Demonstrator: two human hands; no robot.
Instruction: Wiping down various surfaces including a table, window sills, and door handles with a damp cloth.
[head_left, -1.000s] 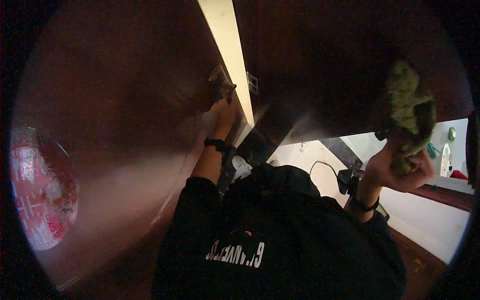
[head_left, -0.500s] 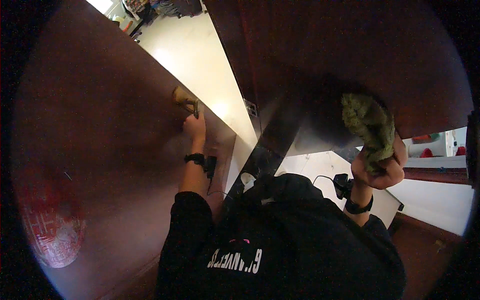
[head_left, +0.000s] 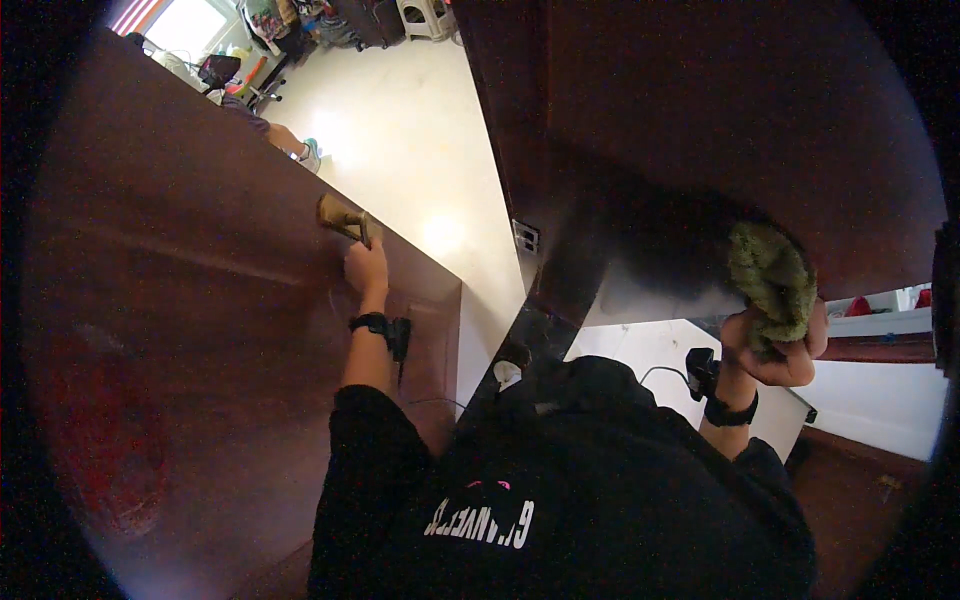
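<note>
My left hand (head_left: 367,265) is closed around the brass-coloured lever handle (head_left: 343,217) near the edge of a dark reddish-brown door (head_left: 220,310) on the left. A faded red patch (head_left: 110,440) is on the lower part of that door. On the right, my right hand (head_left: 775,345) grips a bunched, fluffy green cloth (head_left: 770,270). The cloth is in front of a second dark brown panel (head_left: 720,110); I cannot tell whether they touch. A metal strike plate (head_left: 526,237) is set into the dark frame between the two panels.
Through the opening lies a pale floor (head_left: 420,130), with another person's shoe (head_left: 311,156) and leg beside the door edge. A white stool (head_left: 425,18) stands farther back. At the right is a white ledge (head_left: 880,322) with red items.
My left hand, still on the handle, has shifted left with the door, and the opening shows more of the room. The other person's leg has come into view. My right hand and cloth have moved right.
</note>
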